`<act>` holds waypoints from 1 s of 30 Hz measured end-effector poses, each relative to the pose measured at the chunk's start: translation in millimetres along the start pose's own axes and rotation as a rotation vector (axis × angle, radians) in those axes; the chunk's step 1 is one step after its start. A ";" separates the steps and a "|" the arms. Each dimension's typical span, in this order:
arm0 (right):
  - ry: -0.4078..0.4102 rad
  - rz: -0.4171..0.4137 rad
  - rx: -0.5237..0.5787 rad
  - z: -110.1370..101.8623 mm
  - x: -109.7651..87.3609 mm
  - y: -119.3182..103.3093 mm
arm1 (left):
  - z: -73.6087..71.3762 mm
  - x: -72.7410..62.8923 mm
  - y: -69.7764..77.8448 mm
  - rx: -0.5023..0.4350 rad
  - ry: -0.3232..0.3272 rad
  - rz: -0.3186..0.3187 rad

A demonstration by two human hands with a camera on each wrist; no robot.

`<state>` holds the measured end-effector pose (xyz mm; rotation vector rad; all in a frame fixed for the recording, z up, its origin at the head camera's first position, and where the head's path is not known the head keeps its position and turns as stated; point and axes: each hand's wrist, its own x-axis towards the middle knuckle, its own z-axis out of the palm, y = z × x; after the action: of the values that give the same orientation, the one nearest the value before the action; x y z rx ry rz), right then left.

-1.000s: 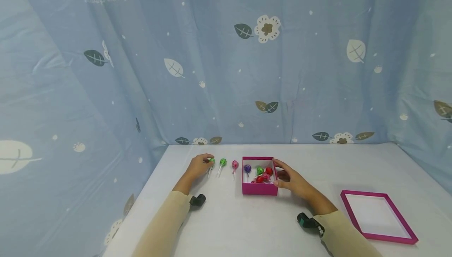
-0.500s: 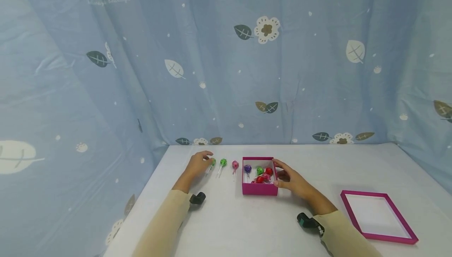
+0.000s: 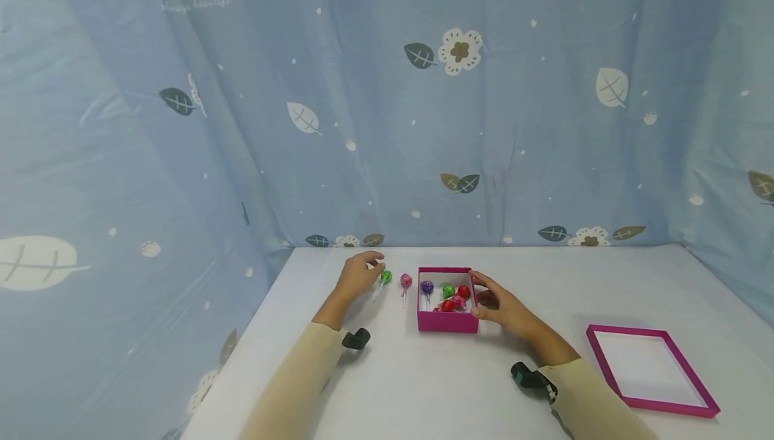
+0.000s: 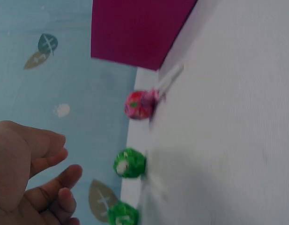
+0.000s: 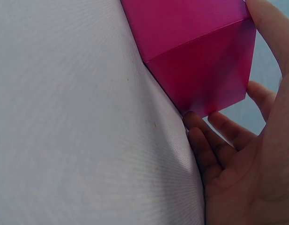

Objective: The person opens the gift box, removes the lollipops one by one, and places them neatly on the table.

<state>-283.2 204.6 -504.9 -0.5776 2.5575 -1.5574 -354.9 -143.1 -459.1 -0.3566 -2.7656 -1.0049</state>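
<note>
My left hand (image 3: 358, 275) hovers above the table beside a green lollipop (image 3: 385, 277), fingers loosely bent and nothing held. In the left wrist view, that green lollipop (image 4: 129, 163) lies between a pink lollipop (image 4: 140, 104) and a second green lollipop (image 4: 122, 213), which the hand hides in the head view. To the right is the pink lollipop (image 3: 406, 281), beside an open magenta box (image 3: 447, 322). My right hand (image 3: 506, 310) grips the box's right side, with the thumb at the front corner and the fingers along the side (image 5: 219, 89).
Inside the box are several lollipops, among them a purple lollipop (image 3: 427, 287), a green lollipop (image 3: 448, 291) and a red lollipop (image 3: 463, 292). A magenta-rimmed lid (image 3: 671, 405) lies at the right on the white table (image 3: 423, 386). A blue curtain (image 3: 363, 185) hangs behind.
My left hand has left the leftmost green lollipop and moved right and slightly up toward the other green one. The right hand still holds the box. The head view has shifted slightly.
</note>
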 end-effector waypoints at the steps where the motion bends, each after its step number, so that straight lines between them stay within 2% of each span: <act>1: 0.001 0.001 -0.001 -0.2 -0.1 0.0 | 1.7 -0.3 4.5 -0.003 0.001 0.001; 6: -0.001 0.006 0.002 -0.9 -0.9 -2.0 | 8.6 -2.8 31.2 -0.011 -0.016 0.035; 10: -0.013 -0.013 0.018 -1.1 -1.5 -2.3 | 14.3 -4.6 50.3 -0.009 -0.032 0.105; 13: -0.013 -0.031 0.034 -0.6 -1.9 -2.1 | 19.7 -5.9 61.1 -0.003 -0.056 0.131; 17: -0.011 -0.038 0.033 0.6 -2.3 -2.7 | 27.6 -7.3 73.1 0.010 -0.089 0.140; 24: -0.027 -0.038 0.053 0.3 -3.8 -10.8 | 41.9 -9.6 87.7 0.030 -0.098 0.207; 30: -0.015 -0.054 0.036 0.5 -1.3 0.2 | 53.3 -11.6 96.6 0.104 -0.118 0.221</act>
<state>-281.9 204.8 -505.4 -0.6569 2.5181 -1.6054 -320.9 -38.6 -443.7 -0.7087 -2.7884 -0.8074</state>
